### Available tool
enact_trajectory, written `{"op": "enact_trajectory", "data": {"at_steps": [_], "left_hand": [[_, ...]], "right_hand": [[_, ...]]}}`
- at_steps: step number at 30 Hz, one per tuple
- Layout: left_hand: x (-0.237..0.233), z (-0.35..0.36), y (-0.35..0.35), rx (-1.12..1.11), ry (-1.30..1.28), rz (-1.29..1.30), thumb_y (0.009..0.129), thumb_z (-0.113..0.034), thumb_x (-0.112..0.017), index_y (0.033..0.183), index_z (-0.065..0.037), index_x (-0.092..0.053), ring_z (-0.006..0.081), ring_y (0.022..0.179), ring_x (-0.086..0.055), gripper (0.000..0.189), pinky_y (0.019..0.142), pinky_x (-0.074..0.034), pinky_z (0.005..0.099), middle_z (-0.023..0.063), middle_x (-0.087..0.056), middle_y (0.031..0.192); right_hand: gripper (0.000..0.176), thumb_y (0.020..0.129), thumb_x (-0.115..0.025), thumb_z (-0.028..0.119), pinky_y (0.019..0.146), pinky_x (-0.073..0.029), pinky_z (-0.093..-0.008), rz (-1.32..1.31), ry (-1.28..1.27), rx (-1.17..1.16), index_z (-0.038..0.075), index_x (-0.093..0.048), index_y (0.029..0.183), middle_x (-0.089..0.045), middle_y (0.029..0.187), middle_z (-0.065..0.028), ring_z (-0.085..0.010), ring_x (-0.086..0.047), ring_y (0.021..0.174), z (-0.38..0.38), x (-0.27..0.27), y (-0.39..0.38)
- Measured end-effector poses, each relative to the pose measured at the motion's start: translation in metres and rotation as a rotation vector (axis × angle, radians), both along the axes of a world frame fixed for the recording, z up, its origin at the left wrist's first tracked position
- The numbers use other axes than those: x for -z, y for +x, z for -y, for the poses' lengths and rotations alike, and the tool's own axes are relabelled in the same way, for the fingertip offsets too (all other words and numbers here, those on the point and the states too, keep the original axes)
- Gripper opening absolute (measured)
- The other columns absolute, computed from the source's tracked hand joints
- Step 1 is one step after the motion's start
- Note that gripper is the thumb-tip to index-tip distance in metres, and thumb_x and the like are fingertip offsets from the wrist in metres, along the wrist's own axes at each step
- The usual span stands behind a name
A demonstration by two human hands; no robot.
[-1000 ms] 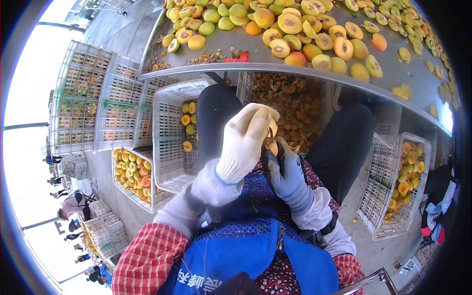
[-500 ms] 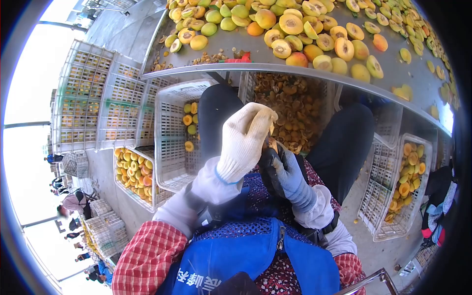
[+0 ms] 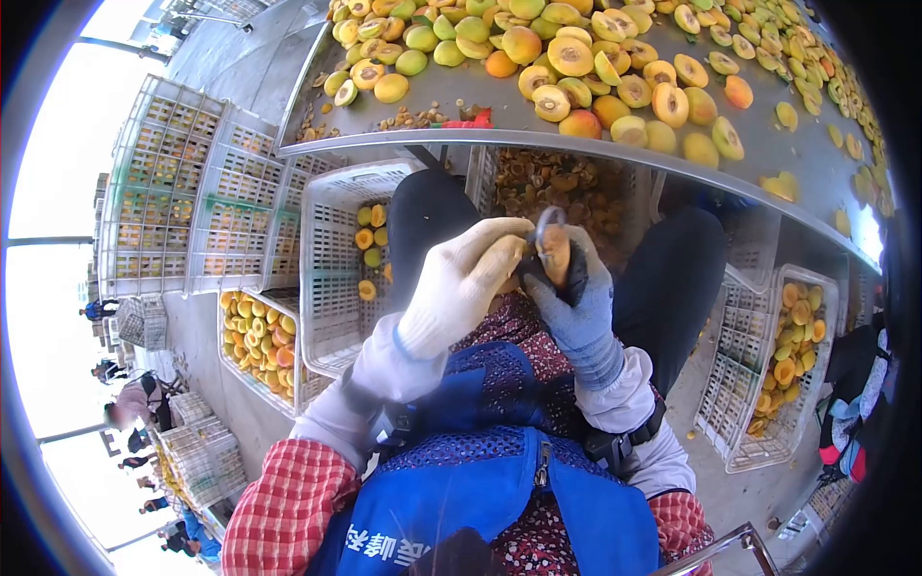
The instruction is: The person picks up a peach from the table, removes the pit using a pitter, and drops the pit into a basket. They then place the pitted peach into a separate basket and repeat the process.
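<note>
My left hand (image 3: 466, 283), in a white knit glove, is closed with its fingertips pinched together over my lap. What it holds, if anything, I cannot make out. Close beside it, my right hand (image 3: 581, 298) wears a blue-grey glove with dark fingers. It is wrapped round a small looped tool (image 3: 554, 252), which has a brown body and a curved dark metal loop pointing up. Below both hands, between my knees, a crate (image 3: 487, 182) holds many brownish, pitted-looking fruit pieces (image 3: 547, 178).
A metal table (image 3: 403, 141) ahead carries halved and whole yellow-green apricot-like fruit (image 3: 571, 58). Left of my knee stands a white crate (image 3: 322, 331) with several halves. Fruit-filled crates (image 3: 257, 341) and stacked crates (image 3: 163, 192) are farther left. Another fruit crate (image 3: 740, 422) tilts at right, near a person (image 3: 850, 403).
My right hand has risen and turned, bringing the looped tool into clear view. My left hand has shifted slightly left and down, and the fingertips have drawn apart from the other hand.
</note>
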State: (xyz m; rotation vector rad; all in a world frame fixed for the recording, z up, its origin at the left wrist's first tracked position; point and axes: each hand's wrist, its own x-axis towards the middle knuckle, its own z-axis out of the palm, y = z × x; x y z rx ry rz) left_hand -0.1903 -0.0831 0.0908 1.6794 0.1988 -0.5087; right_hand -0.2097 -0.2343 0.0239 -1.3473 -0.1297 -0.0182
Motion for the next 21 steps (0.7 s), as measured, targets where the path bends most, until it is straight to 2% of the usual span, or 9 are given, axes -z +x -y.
{"op": "enact_trajectory", "data": {"at_steps": [2,3,4,6,9,10,12,15,21], "left_hand": [[0.006,-0.005,0.007,-0.025,-0.021,0.057,0.099,-0.02,-0.053,0.113,0.001,-0.065,0.0093,0.088,-0.057,0.028,0.078,-0.049,0.0221,0.0046,-0.064,0.095],[0.018,-0.009,0.009,-0.041,-0.02,0.14,0.099,-0.021,-0.053,0.113,0.001,-0.064,0.0093,0.089,-0.057,0.028,0.077,-0.05,0.0224,0.0047,-0.064,0.095],[0.025,-0.011,0.011,-0.058,-0.019,0.226,0.099,-0.022,-0.052,0.112,0.001,-0.064,0.0094,0.089,-0.057,0.029,0.076,-0.05,0.0227,0.0049,-0.064,0.096],[0.027,-0.009,0.007,-0.141,-0.092,0.242,0.101,-0.024,-0.045,0.113,0.001,-0.062,0.011,0.084,-0.061,0.033,0.076,-0.049,0.0228,0.0078,-0.066,0.096],[0.03,-0.001,0.001,-0.156,-0.178,0.256,0.102,-0.023,-0.043,0.111,0.003,-0.061,0.0129,0.086,-0.063,0.034,0.078,-0.051,0.0251,0.009,-0.066,0.095],[0.028,0.0,0.0,-0.17,-0.223,0.247,0.101,-0.022,-0.045,0.11,0.003,-0.062,0.012,0.086,-0.062,0.031,0.077,-0.05,0.0245,0.0083,-0.066,0.095],[0.022,0.002,-0.001,-0.199,-0.309,0.234,0.1,-0.019,-0.049,0.109,0.001,-0.064,0.0104,0.086,-0.06,0.026,0.075,-0.05,0.0234,0.0068,-0.065,0.096],[0.025,-0.003,-0.002,-0.092,-0.158,0.281,0.103,-0.022,-0.042,0.111,0.003,-0.061,0.013,0.077,-0.064,0.032,0.07,-0.051,0.0228,0.0096,-0.065,0.093],[0.026,-0.001,0.002,-0.003,-0.022,0.292,0.103,-0.019,-0.044,0.105,0.003,-0.063,0.0082,0.063,-0.059,0.029,0.058,-0.049,0.0207,0.0067,-0.064,0.082]], "right_hand": [[0.04,0.086,-0.063,-0.002,0.089,-0.048,-0.0253,0.085,-0.155,-0.02,0.001,-0.05,0.124,-0.06,0.106,-0.0074,-0.0118,-0.059,0.097,-0.001,-0.006,0.003],[0.031,0.088,-0.063,0.0,0.073,-0.049,-0.0255,-0.146,0.112,-0.006,0.003,-0.053,0.116,-0.062,0.098,-0.0064,-0.0099,-0.059,0.083,-0.001,-0.015,0.001],[0.027,0.091,-0.06,0.005,0.07,-0.049,-0.0245,-0.133,0.107,0.097,0.002,-0.052,0.116,-0.062,0.092,-0.0046,-0.0092,-0.058,0.079,0.0,-0.003,0.001],[0.029,0.091,-0.059,0.011,0.064,-0.05,-0.0299,-0.064,0.098,0.017,0.001,-0.051,0.117,-0.062,0.087,-0.0087,-0.0172,-0.062,0.071,0.002,0.006,-0.01],[0.034,0.088,-0.06,0.015,0.061,-0.05,-0.0393,0.156,-0.687,-0.075,0.002,-0.049,0.118,-0.062,0.087,-0.017,-0.0322,-0.064,0.071,0.0,-0.004,-0.023],[0.036,0.087,-0.061,0.016,0.062,-0.05,-0.0418,0.144,-0.709,-0.088,0.002,-0.049,0.118,-0.061,0.088,-0.0191,-0.0353,-0.063,0.072,0.0,-0.008,-0.024],[0.039,0.085,-0.062,0.018,0.063,-0.049,-0.0467,0.126,-0.75,-0.113,0.001,-0.048,0.118,-0.06,0.088,-0.0232,-0.0416,-0.062,0.076,0.001,-0.014,-0.021],[0.037,0.086,-0.062,0.016,0.063,-0.049,-0.0461,0.214,-0.734,-0.141,0.001,-0.048,0.117,-0.061,0.089,-0.0229,-0.0408,-0.062,0.077,0.002,-0.012,-0.022],[0.041,0.093,-0.056,0.014,0.067,-0.05,-0.0402,0.131,-0.454,-0.13,-0.004,-0.044,0.127,-0.062,0.092,-0.0191,-0.0335,-0.064,0.078,-0.004,0.014,-0.037]]}}
